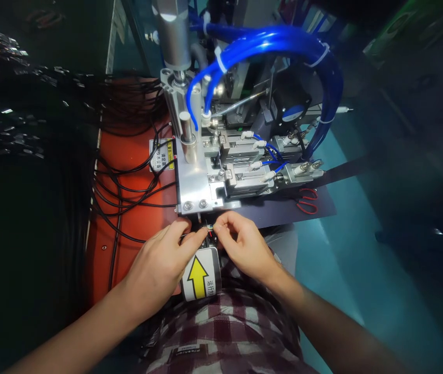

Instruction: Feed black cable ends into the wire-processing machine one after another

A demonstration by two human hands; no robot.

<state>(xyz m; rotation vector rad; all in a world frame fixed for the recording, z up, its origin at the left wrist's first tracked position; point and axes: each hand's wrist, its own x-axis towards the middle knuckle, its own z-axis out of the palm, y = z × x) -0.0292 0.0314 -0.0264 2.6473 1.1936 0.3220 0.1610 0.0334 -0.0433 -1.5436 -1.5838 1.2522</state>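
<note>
Thin coloured wires (pixel 210 228), with red and pale green showing, lie between my fingertips at the front of a metal machine (pixel 195 189). My left hand (pixel 161 262) is closed in a pinch at the end of a black cable (pixel 128 236), which runs under it from the left. Facing it, my right hand (pixel 242 241) pinches at the wires with thumb and forefinger. The fingers partly cover the wire ends, so their detail is too small to make out. Just below the fingertips is a white plate with a yellow arrow (pixel 198 278).
Black cables (pixel 128 182) lie looped over the orange surface (pixel 104 249) on the left. Thick blue air hoses (pixel 279 41) arch over the machine. Red-handled scissors (pixel 307 201) rest on the dark sheet at right. A warning label (pixel 162 155) sits beside the machine.
</note>
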